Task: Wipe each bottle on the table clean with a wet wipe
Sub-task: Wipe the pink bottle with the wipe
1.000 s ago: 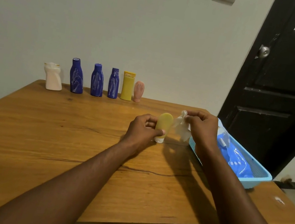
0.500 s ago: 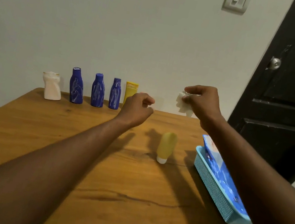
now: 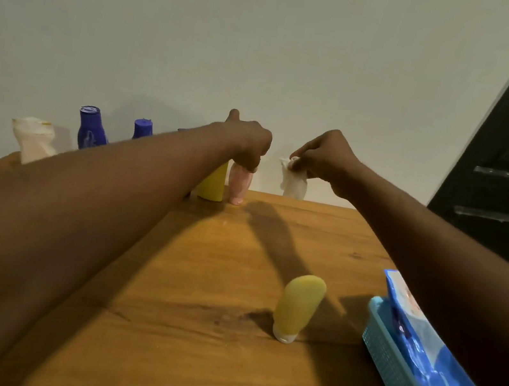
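I saw the left hand gripping the pink bottle at twelve o'clock on the tabletop, while the right hand pinched a wet wipe.

small pink plastic bottle stands upright at the back, its top gripped by the left hand; crumpled white wet wipe dangles from the right hand; olive-yellow squeeze tube stands cap-down nearer.
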A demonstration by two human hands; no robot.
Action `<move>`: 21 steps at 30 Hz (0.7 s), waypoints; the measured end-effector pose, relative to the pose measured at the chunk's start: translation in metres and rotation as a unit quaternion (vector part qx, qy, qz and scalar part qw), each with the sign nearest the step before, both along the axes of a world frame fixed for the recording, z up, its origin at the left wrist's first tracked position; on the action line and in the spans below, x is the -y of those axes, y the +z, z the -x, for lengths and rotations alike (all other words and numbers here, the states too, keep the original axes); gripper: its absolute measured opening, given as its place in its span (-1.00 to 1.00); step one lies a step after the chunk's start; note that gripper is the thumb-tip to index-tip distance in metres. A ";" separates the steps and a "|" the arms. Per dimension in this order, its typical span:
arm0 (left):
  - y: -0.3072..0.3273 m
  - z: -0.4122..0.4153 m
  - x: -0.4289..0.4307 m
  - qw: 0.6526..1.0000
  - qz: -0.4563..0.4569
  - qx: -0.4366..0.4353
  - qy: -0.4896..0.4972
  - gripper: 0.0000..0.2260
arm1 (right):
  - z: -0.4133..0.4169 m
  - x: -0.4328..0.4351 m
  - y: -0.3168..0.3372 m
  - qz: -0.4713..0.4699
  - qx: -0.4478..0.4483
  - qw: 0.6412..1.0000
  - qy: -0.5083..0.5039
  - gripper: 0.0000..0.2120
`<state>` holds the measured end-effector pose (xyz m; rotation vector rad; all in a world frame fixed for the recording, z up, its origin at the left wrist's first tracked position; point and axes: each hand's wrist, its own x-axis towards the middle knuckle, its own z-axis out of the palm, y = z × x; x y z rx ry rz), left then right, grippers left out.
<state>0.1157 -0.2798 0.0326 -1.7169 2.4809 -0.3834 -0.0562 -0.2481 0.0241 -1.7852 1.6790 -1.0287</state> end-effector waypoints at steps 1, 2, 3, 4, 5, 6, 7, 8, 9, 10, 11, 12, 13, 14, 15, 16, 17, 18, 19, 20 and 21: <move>-0.001 0.001 0.003 1.000 -0.008 0.012 0.007 -0.59 | -0.001 0.002 -0.001 -0.010 0.004 1.000 0.003 -0.85; -0.004 0.004 0.007 0.999 -0.016 0.023 0.014 -0.59 | -0.001 0.008 -0.003 -0.021 0.006 1.000 0.007 -0.85; -0.008 0.007 0.013 0.999 -0.023 0.033 0.020 -0.58 | -0.001 0.013 -0.005 -0.030 0.006 0.999 0.009 -0.85; -0.011 0.009 0.017 0.998 -0.030 0.041 0.024 -0.56 | -0.001 0.017 -0.008 -0.037 0.005 0.999 0.012 -0.86; -0.015 0.011 0.020 0.998 -0.037 0.051 0.030 -0.54 | -0.001 0.020 -0.011 -0.044 0.004 0.999 0.016 -0.86; -0.018 0.012 0.022 0.997 -0.043 0.061 0.034 -0.50 | -0.001 0.021 -0.014 -0.048 0.000 0.999 0.019 -0.85; -0.021 0.012 0.024 0.996 -0.050 0.069 0.039 -0.43 | -0.002 0.021 -0.018 -0.052 -0.001 0.998 0.022 -0.84; -0.022 0.012 0.025 0.994 -0.054 0.081 0.043 -0.36 | -0.002 0.021 -0.020 -0.055 -0.001 0.998 0.023 -0.83; -0.024 0.011 0.026 0.993 -0.053 0.091 0.046 -0.30 | -0.003 0.020 -0.022 -0.058 0.002 0.998 0.023 -0.83; -0.025 0.010 0.025 0.993 -0.049 0.098 0.048 -0.27 | -0.004 0.019 -0.025 -0.061 0.004 0.998 0.023 -0.83; -0.026 0.009 0.025 0.993 -0.045 0.095 0.046 -0.27 | -0.004 0.018 -0.026 -0.063 0.006 0.998 0.024 -0.83; -0.027 0.009 0.024 0.995 -0.038 0.087 0.040 -0.29 | -0.004 0.017 -0.028 -0.064 0.007 0.998 0.025 -0.83; -0.026 0.008 0.022 0.996 -0.030 0.072 0.032 -0.31 | -0.005 0.015 -0.028 -0.063 0.009 0.998 0.026 -0.83; -0.023 0.008 0.018 0.998 -0.024 0.060 0.026 -0.32 | -0.006 0.013 -0.028 -0.061 0.011 0.998 0.027 -0.83; -0.019 0.008 0.014 0.998 -0.020 0.048 0.021 -0.33 | -0.007 0.011 -0.027 -0.060 0.014 0.998 0.025 -0.83; -0.014 0.008 0.010 0.999 -0.020 0.037 0.019 -0.33 | -0.007 0.009 -0.025 -0.059 0.016 0.998 0.024 -0.85; -0.009 0.007 0.005 0.999 -0.022 0.025 0.018 -0.31 | -0.008 0.005 -0.022 -0.057 0.019 0.998 0.022 -0.86; -0.003 0.006 -0.002 0.999 -0.023 0.012 0.018 -0.29 | -0.008 0.001 -0.018 -0.055 0.024 0.998 0.023 -0.87; 0.003 0.003 -0.010 0.999 -0.026 -0.007 0.016 -0.25 | -0.009 -0.005 -0.013 -0.052 0.031 0.998 0.026 -0.88; 0.009 0.000 -0.019 0.999 -0.030 -0.034 0.011 -0.22 | -0.009 -0.012 -0.008 -0.049 0.040 0.998 0.030 -0.90; 0.014 -0.004 -0.026 0.997 -0.037 -0.072 0.003 -0.21 | -0.011 -0.019 -0.004 -0.045 0.049 0.997 0.035 -0.93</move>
